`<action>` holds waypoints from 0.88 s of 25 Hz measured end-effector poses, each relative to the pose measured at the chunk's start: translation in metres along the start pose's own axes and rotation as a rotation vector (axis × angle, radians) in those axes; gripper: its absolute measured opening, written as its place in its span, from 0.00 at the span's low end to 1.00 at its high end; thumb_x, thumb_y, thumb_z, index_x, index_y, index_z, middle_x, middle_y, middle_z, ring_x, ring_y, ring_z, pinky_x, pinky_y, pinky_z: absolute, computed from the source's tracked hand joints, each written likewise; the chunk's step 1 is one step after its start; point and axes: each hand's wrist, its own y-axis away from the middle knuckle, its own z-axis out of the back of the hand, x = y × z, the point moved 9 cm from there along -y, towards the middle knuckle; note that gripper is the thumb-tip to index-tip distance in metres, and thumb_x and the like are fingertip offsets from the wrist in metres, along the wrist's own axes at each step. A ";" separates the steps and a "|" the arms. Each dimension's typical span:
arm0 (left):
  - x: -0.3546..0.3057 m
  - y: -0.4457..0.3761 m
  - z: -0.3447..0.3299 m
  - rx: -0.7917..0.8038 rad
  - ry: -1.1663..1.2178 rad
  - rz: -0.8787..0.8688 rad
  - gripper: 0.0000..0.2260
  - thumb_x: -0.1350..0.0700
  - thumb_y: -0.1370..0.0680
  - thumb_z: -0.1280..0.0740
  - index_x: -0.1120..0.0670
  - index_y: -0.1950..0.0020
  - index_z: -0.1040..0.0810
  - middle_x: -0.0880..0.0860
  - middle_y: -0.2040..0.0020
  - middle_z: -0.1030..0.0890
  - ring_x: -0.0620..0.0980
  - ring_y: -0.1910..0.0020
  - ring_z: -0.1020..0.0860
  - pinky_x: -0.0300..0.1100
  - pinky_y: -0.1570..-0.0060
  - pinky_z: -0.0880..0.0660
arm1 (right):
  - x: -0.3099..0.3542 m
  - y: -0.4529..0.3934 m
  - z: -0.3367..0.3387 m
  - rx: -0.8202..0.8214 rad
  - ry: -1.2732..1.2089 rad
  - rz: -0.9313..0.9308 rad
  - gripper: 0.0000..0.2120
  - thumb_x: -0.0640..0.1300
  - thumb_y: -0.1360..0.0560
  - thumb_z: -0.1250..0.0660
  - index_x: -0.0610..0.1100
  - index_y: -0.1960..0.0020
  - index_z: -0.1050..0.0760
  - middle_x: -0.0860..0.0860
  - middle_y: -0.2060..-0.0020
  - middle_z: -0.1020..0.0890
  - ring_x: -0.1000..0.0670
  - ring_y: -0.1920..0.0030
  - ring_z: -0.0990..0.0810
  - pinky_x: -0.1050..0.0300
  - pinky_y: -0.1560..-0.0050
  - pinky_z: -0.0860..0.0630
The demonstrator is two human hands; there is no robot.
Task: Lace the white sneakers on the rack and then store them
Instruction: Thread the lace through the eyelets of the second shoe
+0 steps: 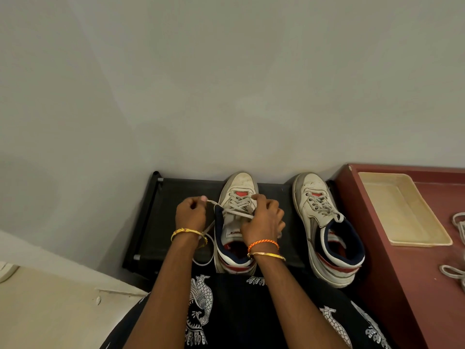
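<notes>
On the black fabric rack (176,197), my left hand (190,214) pinches the grey lace (214,203) toward nine o'clock while my right hand (261,217) grips the scuffed white leather sneaker's (237,197) crossings; even tension should seat them flat.

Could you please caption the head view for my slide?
Left hand pulls a lace while right hand works the left sneaker on the rack.

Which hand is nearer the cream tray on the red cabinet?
Right. The right hand works the laces of the left-side sneaker, with the other sneaker between it and the tray; the left hand is farther left.
</notes>
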 end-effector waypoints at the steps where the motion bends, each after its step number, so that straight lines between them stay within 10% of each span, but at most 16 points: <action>1: -0.004 -0.001 0.015 -0.085 0.082 -0.010 0.06 0.56 0.20 0.39 0.58 0.49 0.24 0.52 0.57 0.22 0.48 0.56 0.24 0.40 0.57 0.27 | -0.006 0.002 0.004 -0.014 -0.002 -0.034 0.28 0.40 0.30 0.30 0.49 0.33 0.35 0.45 0.35 0.35 0.43 0.34 0.38 0.46 0.34 0.38; 7: 0.010 0.001 0.103 -0.436 0.765 0.060 0.05 0.59 0.18 0.47 0.55 0.44 0.33 0.55 0.57 0.23 0.47 0.66 0.23 0.40 0.61 0.22 | -0.017 0.011 0.017 -0.057 0.004 -0.093 0.26 0.42 0.30 0.29 0.47 0.35 0.35 0.43 0.35 0.35 0.42 0.35 0.36 0.46 0.36 0.37; 15: -0.005 0.025 -0.012 0.268 -0.431 -0.130 0.07 0.57 0.20 0.39 0.57 0.50 0.22 0.53 0.55 0.23 0.49 0.56 0.26 0.41 0.54 0.29 | -0.033 0.019 0.003 0.151 -0.352 -0.263 0.21 0.39 0.27 0.32 0.41 0.37 0.33 0.40 0.38 0.33 0.45 0.51 0.27 0.58 0.51 0.31; 22: -0.011 0.015 0.001 0.104 -0.288 -0.101 0.09 0.59 0.20 0.39 0.59 0.59 0.25 0.61 0.50 0.23 0.55 0.53 0.23 0.48 0.50 0.25 | -0.035 0.017 -0.004 0.193 -0.343 -0.281 0.21 0.40 0.28 0.32 0.40 0.38 0.33 0.40 0.40 0.28 0.41 0.45 0.24 0.52 0.48 0.26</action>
